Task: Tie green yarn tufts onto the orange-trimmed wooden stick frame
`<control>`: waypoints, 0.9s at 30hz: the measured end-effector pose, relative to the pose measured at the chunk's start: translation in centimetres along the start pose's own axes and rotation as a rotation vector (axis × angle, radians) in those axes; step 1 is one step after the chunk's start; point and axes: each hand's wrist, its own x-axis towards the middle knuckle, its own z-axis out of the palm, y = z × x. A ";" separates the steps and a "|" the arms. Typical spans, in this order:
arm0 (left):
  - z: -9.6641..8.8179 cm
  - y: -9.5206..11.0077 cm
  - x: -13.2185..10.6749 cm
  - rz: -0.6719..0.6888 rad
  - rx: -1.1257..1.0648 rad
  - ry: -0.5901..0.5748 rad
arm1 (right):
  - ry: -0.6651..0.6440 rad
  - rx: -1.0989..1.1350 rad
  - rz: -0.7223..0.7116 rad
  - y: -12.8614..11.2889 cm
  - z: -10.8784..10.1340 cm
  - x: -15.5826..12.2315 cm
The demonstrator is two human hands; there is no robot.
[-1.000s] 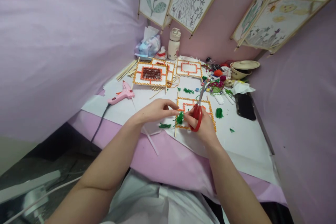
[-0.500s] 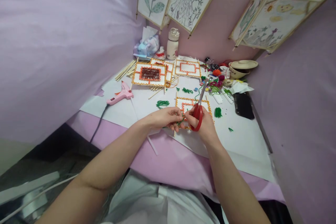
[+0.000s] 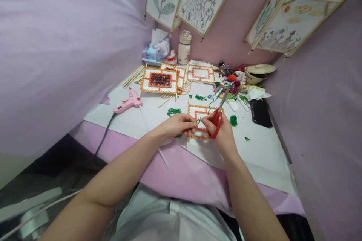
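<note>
Between my hands runs a short loop of green yarn, pinched in the fingertips of my left hand. My right hand holds red-handled scissors, blades pointing up and away; its thumb and forefinger come close to the yarn's other end. Under both hands lies a stick-edged frame trimmed with yellow and orange yarn loops, partly covered by them. Green yarn bundles lie to the left and right of it.
A pink glue gun with a cord lies at left. Behind are decorated frames, a bottle and a tissue pack. A phone, coloured yarn and a lidded bowl sit at right. Framed drawings hang above.
My fingertips have drawn slightly apart, so the green yarn loop between them shows more clearly. The scissors have tilted further to the right. The whole view has shifted a little.
</note>
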 end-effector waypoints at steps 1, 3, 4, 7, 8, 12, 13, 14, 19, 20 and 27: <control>0.1 0.0 0.0 0.000 -0.020 0.014 | -0.014 0.012 0.011 0.0 0.0 0.0; 0.3 -0.1 0.0 -0.001 -0.035 0.029 | -0.034 0.023 0.020 0.0 0.0 0.0; 0.4 -0.1 0.0 -0.003 -0.037 0.028 | -0.033 0.021 0.020 0.1 0.1 0.1; 0.5 0.1 -0.1 -0.041 -0.054 -0.026 | 0.007 0.006 0.011 0.2 0.2 0.1; 0.5 0.1 -0.1 -0.065 -0.067 -0.051 | 0.021 0.002 0.011 0.2 0.2 0.1; 0.1 0.3 -0.1 -0.166 -0.117 -0.126 | 0.025 0.023 0.027 -0.1 0.1 0.1; 0.0 0.3 -0.1 -0.185 -0.124 -0.138 | 0.023 0.029 0.031 -0.3 0.1 0.0; -0.1 0.3 -0.1 -0.205 -0.131 -0.146 | 0.020 0.037 0.031 -0.4 0.1 0.0; -0.1 0.5 -0.2 -0.267 -0.171 -0.138 | 0.004 0.080 0.034 -0.8 0.1 -0.1; 0.0 0.5 -0.2 -0.268 -0.183 -0.137 | 0.005 0.083 0.034 -0.8 0.1 -0.1; 0.4 0.2 -0.3 -0.191 -0.216 -0.162 | 0.049 0.040 -0.011 -0.7 0.1 -0.1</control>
